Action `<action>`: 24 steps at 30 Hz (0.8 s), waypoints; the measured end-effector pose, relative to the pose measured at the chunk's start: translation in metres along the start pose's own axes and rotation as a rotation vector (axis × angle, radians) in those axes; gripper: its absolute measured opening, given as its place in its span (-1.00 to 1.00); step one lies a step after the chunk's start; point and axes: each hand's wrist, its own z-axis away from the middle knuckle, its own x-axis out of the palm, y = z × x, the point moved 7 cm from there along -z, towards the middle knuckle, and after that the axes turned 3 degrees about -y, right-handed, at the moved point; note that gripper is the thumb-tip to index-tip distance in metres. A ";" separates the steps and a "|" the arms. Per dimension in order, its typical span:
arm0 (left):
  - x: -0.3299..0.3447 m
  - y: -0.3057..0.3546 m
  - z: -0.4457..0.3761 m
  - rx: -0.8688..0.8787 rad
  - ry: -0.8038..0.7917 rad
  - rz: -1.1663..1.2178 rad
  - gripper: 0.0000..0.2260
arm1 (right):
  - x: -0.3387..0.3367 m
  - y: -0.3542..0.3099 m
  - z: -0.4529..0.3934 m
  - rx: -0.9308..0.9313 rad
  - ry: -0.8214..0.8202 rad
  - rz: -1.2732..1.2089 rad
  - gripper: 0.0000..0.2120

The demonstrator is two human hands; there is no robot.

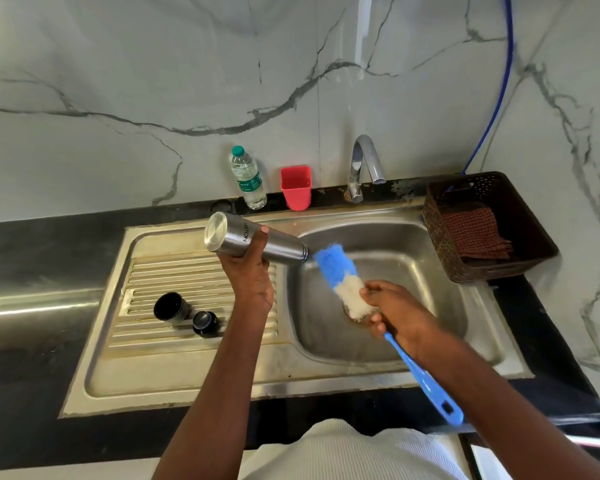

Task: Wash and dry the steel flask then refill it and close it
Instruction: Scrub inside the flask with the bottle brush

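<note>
My left hand (248, 271) grips the steel flask (281, 245) on its side above the sink, its base toward the left and its open mouth toward the right. A blue and white bottle brush (340, 271) has its tip at the flask's mouth. My right hand (392, 308) holds the brush at the base of its bristles, and the blue handle (426, 379) runs down to the lower right. The flask's black cup lid (171, 306) and black stopper (205, 322) lie on the ribbed drainboard.
The steel sink basin (465, 306) is set in a black counter, with a tap (364, 164) behind it. A plastic water bottle (248, 178) and a red cup (296, 187) stand at the wall. A brown basket (492, 268) holding a checked cloth (471, 233) sits to the right.
</note>
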 end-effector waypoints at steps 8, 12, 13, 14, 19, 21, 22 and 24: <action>0.005 -0.021 0.007 -0.184 0.196 0.180 -0.46 | 0.026 -0.017 -0.009 -0.394 0.186 0.700 -0.51; 0.011 -0.023 0.010 -0.203 0.216 0.214 -0.43 | 0.028 -0.041 -0.029 -0.467 0.251 0.849 -0.51; 0.010 -0.020 0.007 -0.195 0.238 0.225 -0.42 | 0.028 -0.043 -0.027 -0.482 0.249 0.893 -0.51; 0.008 -0.016 0.003 -0.189 0.270 0.243 -0.42 | 0.029 -0.042 -0.022 -0.506 0.246 0.945 -0.51; 0.007 -0.008 -0.011 -0.193 0.282 0.275 -0.38 | 0.042 -0.027 0.006 -0.598 0.247 1.164 -0.36; 0.015 -0.013 -0.004 -0.235 0.157 0.175 -0.49 | 0.034 -0.041 -0.010 -0.590 0.269 1.141 -0.34; 0.019 -0.015 0.000 -0.250 0.084 0.123 -0.54 | 0.027 -0.051 -0.021 -0.569 0.277 1.142 -0.36; 0.022 -0.017 0.001 -0.271 -0.030 0.057 -0.56 | 0.015 -0.070 -0.038 -0.507 0.255 1.173 -0.46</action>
